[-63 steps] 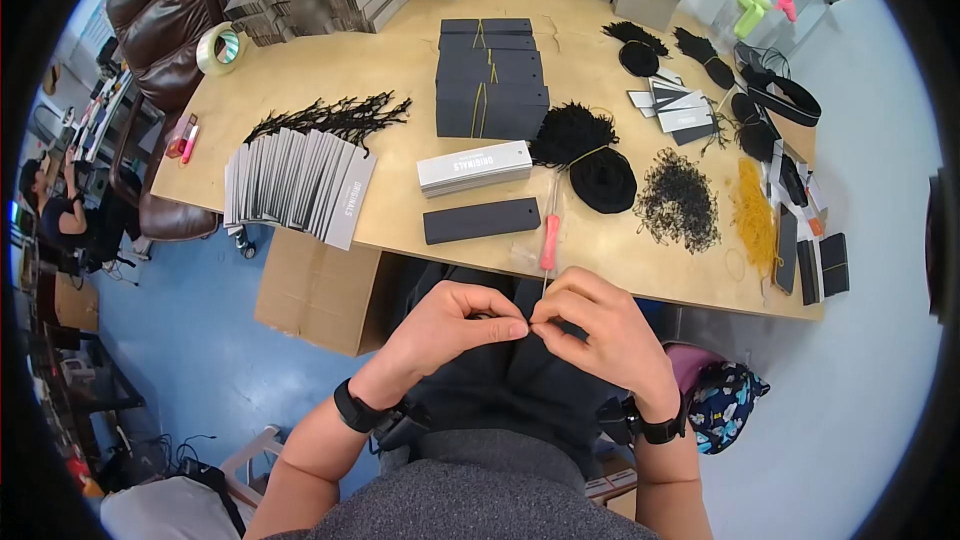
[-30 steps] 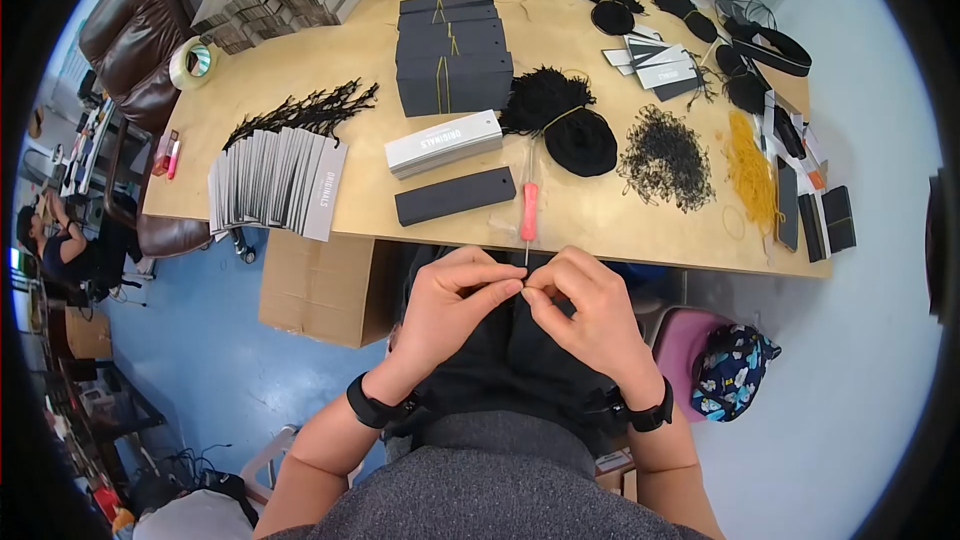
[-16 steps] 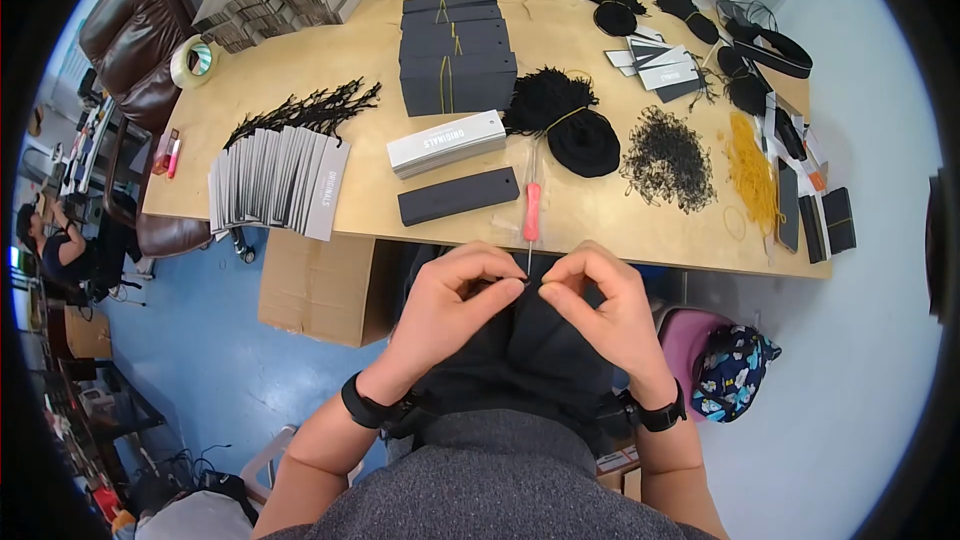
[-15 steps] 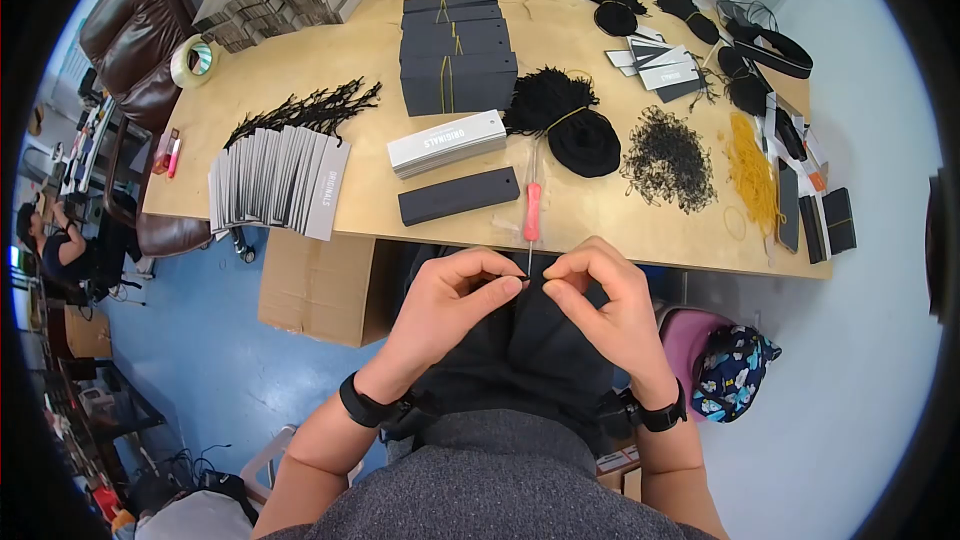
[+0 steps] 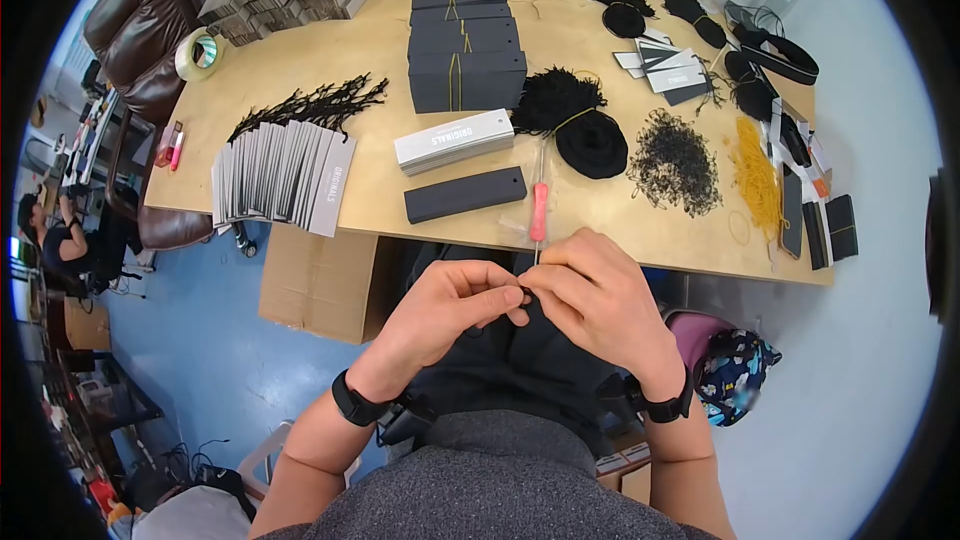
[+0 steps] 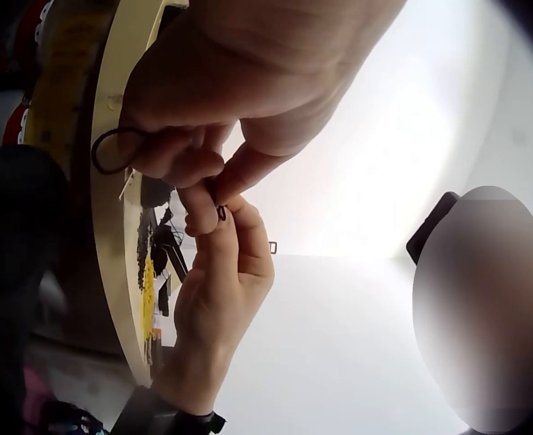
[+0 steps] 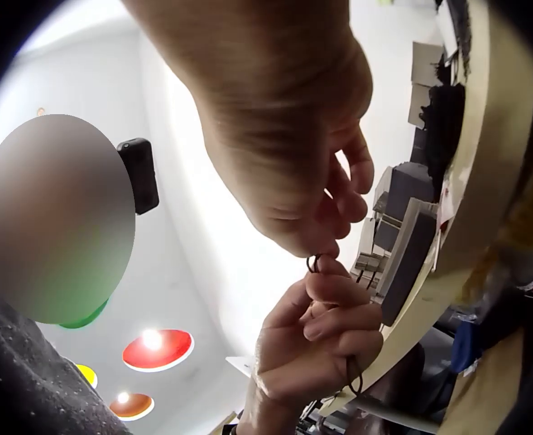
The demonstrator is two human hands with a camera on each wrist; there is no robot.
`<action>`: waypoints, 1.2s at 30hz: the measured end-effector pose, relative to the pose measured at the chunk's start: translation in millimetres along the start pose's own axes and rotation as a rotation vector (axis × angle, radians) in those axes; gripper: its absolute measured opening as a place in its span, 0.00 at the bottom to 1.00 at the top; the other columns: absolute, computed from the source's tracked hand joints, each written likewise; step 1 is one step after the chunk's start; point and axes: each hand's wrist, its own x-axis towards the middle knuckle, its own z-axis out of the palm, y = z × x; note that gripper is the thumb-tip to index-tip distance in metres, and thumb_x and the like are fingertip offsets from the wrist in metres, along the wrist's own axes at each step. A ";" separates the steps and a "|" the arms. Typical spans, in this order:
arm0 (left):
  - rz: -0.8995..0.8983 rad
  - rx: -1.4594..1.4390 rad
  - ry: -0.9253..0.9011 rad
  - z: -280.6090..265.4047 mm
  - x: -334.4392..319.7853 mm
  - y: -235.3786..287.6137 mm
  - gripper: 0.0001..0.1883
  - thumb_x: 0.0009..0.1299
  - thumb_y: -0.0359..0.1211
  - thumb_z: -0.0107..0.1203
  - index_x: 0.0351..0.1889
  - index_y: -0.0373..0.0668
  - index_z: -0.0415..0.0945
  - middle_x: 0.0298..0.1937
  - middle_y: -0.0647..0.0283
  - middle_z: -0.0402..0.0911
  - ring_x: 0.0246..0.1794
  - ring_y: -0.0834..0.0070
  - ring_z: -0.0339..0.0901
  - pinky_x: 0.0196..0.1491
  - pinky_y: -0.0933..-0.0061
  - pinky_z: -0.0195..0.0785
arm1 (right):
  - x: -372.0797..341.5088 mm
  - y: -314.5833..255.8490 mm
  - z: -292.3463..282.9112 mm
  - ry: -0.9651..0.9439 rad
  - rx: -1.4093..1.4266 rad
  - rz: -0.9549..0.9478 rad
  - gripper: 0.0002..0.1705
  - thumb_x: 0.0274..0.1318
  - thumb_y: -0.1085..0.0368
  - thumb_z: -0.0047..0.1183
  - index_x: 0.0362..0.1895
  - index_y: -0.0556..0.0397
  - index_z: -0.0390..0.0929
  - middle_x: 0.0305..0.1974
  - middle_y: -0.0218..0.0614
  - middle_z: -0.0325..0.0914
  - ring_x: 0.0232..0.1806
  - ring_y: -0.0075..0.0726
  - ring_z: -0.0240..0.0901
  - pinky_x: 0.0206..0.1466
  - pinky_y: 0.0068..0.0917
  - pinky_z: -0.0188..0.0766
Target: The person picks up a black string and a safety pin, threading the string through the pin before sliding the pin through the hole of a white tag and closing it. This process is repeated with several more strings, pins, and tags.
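My left hand [image 5: 455,305] pinches a thin black cord between thumb and forefinger, over the lap in front of the table edge. One loop of this cord [image 6: 112,150] sticks out past the curled fingers in the left wrist view. My right hand [image 5: 600,305] meets the left fingertips and pinches a small loop at the other end of the cord [image 7: 313,264]. Fingers hide most of the cord. Just beyond the hands, a pink-handled tool with a thin metal shaft [image 5: 540,210] lies at the table edge, its shaft jutting over.
Black cards [image 5: 465,195], white-topped tags [image 5: 455,140] and fanned tags with black cords [image 5: 285,175] lie on the table [image 5: 380,210]. To the right are black cord bundles [image 5: 590,145], a pile of small black loops [image 5: 675,170] and yellow bands [image 5: 750,175].
My hands were a little apart half a second ago; the right hand has come left against the left fingertips. Its fingers are now closer over the cord. The head view has shifted slightly.
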 end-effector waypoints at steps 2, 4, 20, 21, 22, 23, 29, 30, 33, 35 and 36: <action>0.003 -0.008 0.000 0.4 -0.2 -0.5 0.10 0.74 0.32 0.59 0.46 0.34 0.82 0.36 0.61 0.87 0.31 0.88 0.74 0.32 0.85 0.62 | -1.5 -1.9 -0.2 -0.003 0.011 0.016 0.12 0.45 0.71 0.65 0.38 0.51 0.80 0.36 0.31 0.73 0.37 0.39 0.73 0.41 0.35 0.69; 0.003 -0.013 0.011 1.8 -0.7 0.0 0.10 0.73 0.31 0.59 0.46 0.34 0.82 0.36 0.61 0.87 0.33 0.87 0.75 0.34 0.85 0.64 | -2.7 -4.5 -2.0 -0.002 0.032 0.037 0.12 0.44 0.70 0.65 0.37 0.53 0.80 0.35 0.31 0.73 0.37 0.38 0.73 0.41 0.34 0.69; 0.460 0.857 0.385 24.0 -1.6 1.1 0.04 0.67 0.25 0.62 0.35 0.32 0.82 0.28 0.71 0.80 0.29 0.88 0.73 0.31 0.82 0.67 | -3.7 6.4 14.4 -0.027 -0.054 0.067 0.08 0.45 0.71 0.62 0.30 0.54 0.75 0.31 0.36 0.70 0.33 0.44 0.71 0.39 0.37 0.69; 0.459 0.857 0.385 21.8 -0.7 -0.5 0.04 0.67 0.25 0.62 0.35 0.32 0.82 0.28 0.71 0.80 0.29 0.88 0.73 0.31 0.82 0.67 | -4.3 5.9 12.3 0.004 -0.022 0.116 0.08 0.47 0.71 0.62 0.32 0.54 0.76 0.33 0.36 0.71 0.34 0.44 0.72 0.39 0.37 0.70; 0.360 0.676 0.351 17.7 0.2 -3.8 0.04 0.68 0.25 0.62 0.36 0.32 0.82 0.30 0.70 0.81 0.31 0.88 0.74 0.34 0.83 0.68 | -5.3 4.9 10.5 0.033 0.012 0.165 0.08 0.48 0.71 0.62 0.35 0.53 0.77 0.34 0.36 0.72 0.35 0.44 0.73 0.40 0.37 0.71; 0.264 0.497 0.317 14.2 1.2 -5.3 0.04 0.68 0.25 0.62 0.37 0.33 0.83 0.32 0.70 0.82 0.32 0.88 0.75 0.36 0.84 0.68 | -6.1 4.1 9.0 0.033 0.013 0.161 0.08 0.48 0.71 0.62 0.35 0.53 0.77 0.34 0.36 0.72 0.35 0.44 0.73 0.40 0.37 0.71; 0.115 0.166 0.217 9.3 -1.4 -3.4 0.08 0.70 0.28 0.62 0.43 0.32 0.84 0.38 0.68 0.85 0.37 0.87 0.77 0.43 0.84 0.71 | -8.3 2.2 4.8 0.095 0.150 0.241 0.13 0.48 0.74 0.64 0.40 0.52 0.80 0.36 0.36 0.74 0.37 0.44 0.75 0.38 0.36 0.74; 0.114 0.165 0.218 8.8 -2.1 -2.9 0.08 0.70 0.28 0.62 0.43 0.32 0.84 0.38 0.68 0.85 0.37 0.87 0.77 0.43 0.84 0.71 | -8.1 1.9 4.4 0.088 0.156 0.210 0.13 0.48 0.74 0.64 0.41 0.52 0.80 0.36 0.36 0.73 0.37 0.43 0.75 0.38 0.36 0.74; 0.079 0.096 0.170 7.8 -3.5 -1.1 0.08 0.70 0.28 0.62 0.44 0.33 0.83 0.38 0.67 0.85 0.39 0.87 0.78 0.44 0.84 0.71 | -5.0 2.0 3.7 0.072 0.164 0.162 0.14 0.47 0.74 0.64 0.41 0.52 0.81 0.36 0.36 0.73 0.37 0.43 0.75 0.38 0.36 0.74; 0.102 0.073 0.164 8.8 -4.1 -1.2 0.09 0.70 0.27 0.62 0.45 0.33 0.83 0.39 0.67 0.85 0.40 0.86 0.78 0.46 0.84 0.72 | -5.9 1.1 3.8 0.063 0.165 0.152 0.13 0.48 0.74 0.64 0.41 0.52 0.81 0.36 0.36 0.73 0.37 0.42 0.75 0.39 0.36 0.74; 0.103 0.074 0.164 8.5 -4.1 -1.5 0.09 0.70 0.27 0.62 0.45 0.33 0.83 0.39 0.67 0.85 0.40 0.86 0.78 0.46 0.84 0.72 | -5.8 0.9 3.6 0.053 0.173 0.161 0.13 0.48 0.74 0.64 0.41 0.52 0.81 0.36 0.36 0.73 0.37 0.42 0.75 0.39 0.35 0.74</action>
